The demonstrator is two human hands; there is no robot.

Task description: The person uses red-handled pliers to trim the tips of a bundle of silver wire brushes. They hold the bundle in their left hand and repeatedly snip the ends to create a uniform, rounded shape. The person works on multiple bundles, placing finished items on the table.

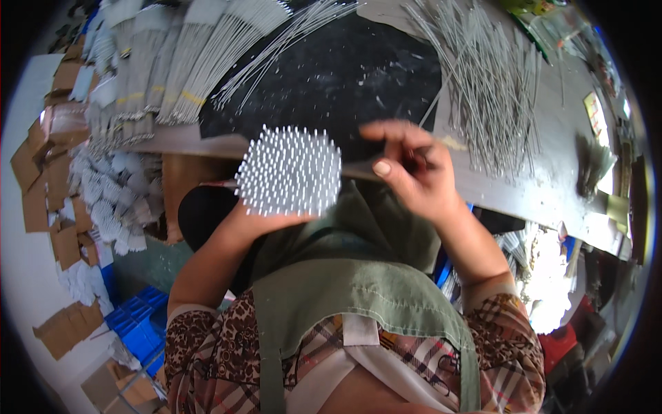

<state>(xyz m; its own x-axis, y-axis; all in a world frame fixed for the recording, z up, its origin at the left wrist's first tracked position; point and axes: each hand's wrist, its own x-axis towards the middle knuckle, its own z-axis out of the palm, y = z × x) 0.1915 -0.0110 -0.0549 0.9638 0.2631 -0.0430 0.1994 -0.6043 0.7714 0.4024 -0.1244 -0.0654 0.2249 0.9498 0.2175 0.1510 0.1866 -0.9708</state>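
Note:
My left hand (272, 219) is closed around a thick bundle of thin rods (289, 169). The bundle stands with its many white tips facing up at me, so most of the fingers are hidden beneath it. To its right hovers my right hand (414, 165), apart from the bundle. Its index finger stretches left and the thumb is spread away from it, while the other fingers curl in. I see nothing held between the thumb and index finger.
A black mat (338, 76) covers the middle of the grey table (503, 186). Bundles of thin rods (196, 62) lie at the far left, and a loose pile of rods (489, 90) at the far right. Torn cardboard (65, 321) and a blue crate (138, 317) are lower left.

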